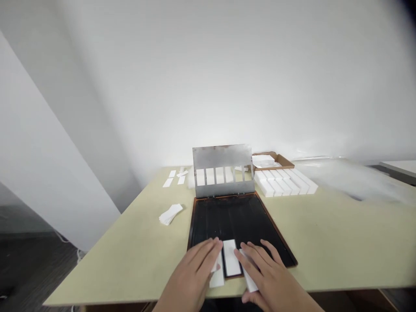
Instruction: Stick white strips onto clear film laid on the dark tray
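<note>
- White strips, 3 of them, lie side by side at the near end of the work area; the material looks like card or foam, but I cannot tell which.
- Left hand (pixel 191 271): its fingers are pressed together, with the fingertips just beside the middle strip (pixel 230 258). It lies over the left strip (pixel 217 275). I cannot tell whether it grips anything.
- Right hand (pixel 263 268): its fingers are spread over the right strip (pixel 248 271), and its thumb sits low near the strip's near end. Any pinch is hidden.
- Black tray (pixel 238 221): it has a copper-brown edge. The middle strip lies flat on its near end, between the 2 hands, and the other 2 strips run over its near edge.
- Steel plate (pixel 222 158): it stands tilted up at the tray's far end, with a row of 6 upright slots.
- Pale yellow table (pixel 325 242): it carries everything here.
- Other white pieces: a loose bundle (pixel 170 214) lies left of the tray, and small strips (pixel 172 178) lie behind it.
- White blocks (pixel 282 182): they sit in rows right of the plate, beside a cardboard tray (pixel 273 159).
- Clear plastic sheet (pixel 351 180): it lies blurred at the far right.
</note>
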`<control>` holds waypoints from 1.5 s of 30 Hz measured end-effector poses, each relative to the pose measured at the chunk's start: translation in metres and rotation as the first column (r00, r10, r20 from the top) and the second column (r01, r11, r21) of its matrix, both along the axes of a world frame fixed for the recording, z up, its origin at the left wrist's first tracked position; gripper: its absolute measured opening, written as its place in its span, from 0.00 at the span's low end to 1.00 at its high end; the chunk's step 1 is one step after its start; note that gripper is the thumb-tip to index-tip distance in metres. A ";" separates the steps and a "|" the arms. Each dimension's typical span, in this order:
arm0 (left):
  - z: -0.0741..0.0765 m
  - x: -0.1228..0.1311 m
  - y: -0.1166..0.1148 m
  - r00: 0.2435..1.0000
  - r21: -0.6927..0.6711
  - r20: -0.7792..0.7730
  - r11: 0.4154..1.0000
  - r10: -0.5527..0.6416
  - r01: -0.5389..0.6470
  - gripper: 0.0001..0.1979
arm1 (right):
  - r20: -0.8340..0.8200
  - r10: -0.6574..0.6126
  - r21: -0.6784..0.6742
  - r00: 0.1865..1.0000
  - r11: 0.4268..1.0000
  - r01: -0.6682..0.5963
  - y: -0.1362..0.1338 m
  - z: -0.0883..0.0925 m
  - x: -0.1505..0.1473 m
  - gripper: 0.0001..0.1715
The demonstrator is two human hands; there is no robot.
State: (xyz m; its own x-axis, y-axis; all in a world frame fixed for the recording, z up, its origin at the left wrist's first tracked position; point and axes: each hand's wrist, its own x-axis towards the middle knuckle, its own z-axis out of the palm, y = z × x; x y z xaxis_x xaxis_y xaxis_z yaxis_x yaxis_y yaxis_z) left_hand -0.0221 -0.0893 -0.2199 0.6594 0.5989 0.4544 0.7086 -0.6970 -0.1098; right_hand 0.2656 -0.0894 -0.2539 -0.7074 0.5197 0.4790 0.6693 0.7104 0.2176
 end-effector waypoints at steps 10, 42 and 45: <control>-0.022 -0.004 -0.008 0.979 0.066 -0.200 0.996 -0.046 0.060 0.36 | -0.084 0.053 0.034 0.995 0.998 -0.051 -0.005 0.003 0.004 0.31; -0.028 0.050 0.009 0.985 0.062 -0.151 0.994 -0.084 0.094 0.32 | -0.233 -0.319 -0.209 0.919 0.939 0.273 -0.030 -0.039 0.080 0.47; -0.038 0.032 0.002 0.978 0.125 -0.164 0.980 -0.130 0.152 0.25 | -0.427 -0.262 -0.326 0.865 0.937 0.123 -0.043 -0.043 0.063 0.38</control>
